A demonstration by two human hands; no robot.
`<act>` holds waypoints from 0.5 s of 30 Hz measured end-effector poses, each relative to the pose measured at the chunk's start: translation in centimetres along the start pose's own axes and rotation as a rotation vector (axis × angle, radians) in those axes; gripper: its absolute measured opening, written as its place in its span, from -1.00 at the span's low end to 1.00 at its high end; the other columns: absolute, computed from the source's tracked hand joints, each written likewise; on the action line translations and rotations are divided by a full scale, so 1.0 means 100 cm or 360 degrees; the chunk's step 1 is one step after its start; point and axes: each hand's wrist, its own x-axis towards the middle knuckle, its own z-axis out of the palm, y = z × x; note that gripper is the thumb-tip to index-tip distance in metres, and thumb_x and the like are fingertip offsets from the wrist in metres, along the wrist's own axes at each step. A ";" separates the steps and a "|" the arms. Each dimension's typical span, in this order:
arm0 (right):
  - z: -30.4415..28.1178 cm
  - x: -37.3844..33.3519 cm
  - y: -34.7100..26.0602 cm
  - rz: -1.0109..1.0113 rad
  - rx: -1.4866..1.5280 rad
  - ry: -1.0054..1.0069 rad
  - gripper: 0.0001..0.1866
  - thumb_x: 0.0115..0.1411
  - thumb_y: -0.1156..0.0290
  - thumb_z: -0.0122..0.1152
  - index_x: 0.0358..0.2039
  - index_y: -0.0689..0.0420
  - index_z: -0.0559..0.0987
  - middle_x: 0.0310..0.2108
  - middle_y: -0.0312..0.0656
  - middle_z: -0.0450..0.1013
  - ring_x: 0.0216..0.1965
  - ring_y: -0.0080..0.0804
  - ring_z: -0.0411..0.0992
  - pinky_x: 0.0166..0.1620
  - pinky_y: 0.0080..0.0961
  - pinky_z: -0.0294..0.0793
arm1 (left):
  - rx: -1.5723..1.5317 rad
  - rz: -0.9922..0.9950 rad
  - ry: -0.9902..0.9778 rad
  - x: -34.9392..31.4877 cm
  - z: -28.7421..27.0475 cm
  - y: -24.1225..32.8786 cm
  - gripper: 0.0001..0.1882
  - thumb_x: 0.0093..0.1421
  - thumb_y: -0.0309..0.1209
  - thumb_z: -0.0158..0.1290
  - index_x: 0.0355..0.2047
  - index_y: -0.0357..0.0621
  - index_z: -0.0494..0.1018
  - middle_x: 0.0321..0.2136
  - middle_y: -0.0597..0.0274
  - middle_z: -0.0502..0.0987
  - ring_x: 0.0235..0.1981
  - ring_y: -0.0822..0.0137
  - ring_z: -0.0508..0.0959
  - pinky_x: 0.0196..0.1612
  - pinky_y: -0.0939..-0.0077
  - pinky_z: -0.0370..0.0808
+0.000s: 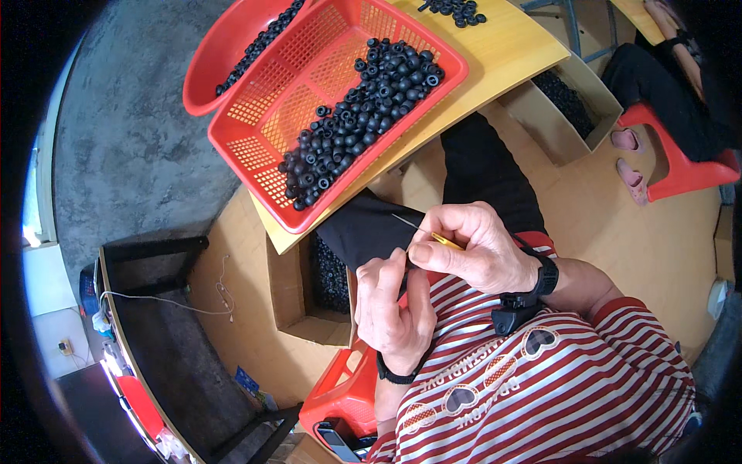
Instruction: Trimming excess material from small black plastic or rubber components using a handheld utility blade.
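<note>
My right hand [483, 247] is closed around a thin metal pick with a yellow handle [447, 241]. Its slim shaft sticks out past the fingers toward the basket's near edge. Close beside it, my left hand [396, 313] has its fingers curled and pinched together, the fingertips almost meeting the right thumb. Whatever the left fingers hold is hidden or too small to name. Both hands are above my lap, just off the table's edge. Beyond them, a red mesh basket [297, 77] holds a heap of small black ring-shaped rubber-like parts [363, 116].
The basket rests on a yellow table [510, 46] beside a red basin [202, 69] of similar parts. More parts fill cardboard boxes [290, 305] below the table. A red stool [348, 394] stands at my left; another person sits on a red stool [688, 166] at right.
</note>
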 end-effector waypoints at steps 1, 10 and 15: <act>-0.001 0.000 0.000 0.0022 -0.0025 0.0006 -0.83 0.23 0.40 0.21 -0.45 0.20 0.52 -0.59 -0.47 0.38 -0.53 -0.86 0.24 -0.49 -0.81 0.20 | 0.0003 0.0000 0.0001 0.000 0.000 0.000 -0.62 -0.09 -0.76 0.17 -0.19 -0.35 0.50 -0.45 0.03 0.51 -0.46 0.11 0.51 -0.38 0.39 0.47; -0.006 0.001 -0.002 0.0059 -0.0110 -0.0040 -0.81 0.27 0.35 0.17 -0.41 0.21 0.53 -0.53 -0.46 0.40 -0.50 -0.86 0.25 -0.47 -0.81 0.22 | 0.0203 0.0263 0.0005 0.007 0.000 -0.002 -0.63 -0.06 -0.69 0.23 -0.18 -0.30 0.53 -0.45 0.10 0.54 -0.49 0.35 0.49 -0.42 0.56 0.40; -0.006 0.003 -0.001 0.0116 0.0141 -0.0133 -0.80 0.28 0.33 0.16 -0.34 0.21 0.56 -0.53 -0.49 0.38 -0.50 -0.87 0.21 -0.48 -0.82 0.17 | -0.0086 0.0005 -0.0273 0.009 -0.008 -0.003 -0.57 -0.01 -0.67 0.17 -0.06 -0.38 0.48 -0.49 0.06 0.47 -0.54 0.18 0.46 -0.45 0.42 0.43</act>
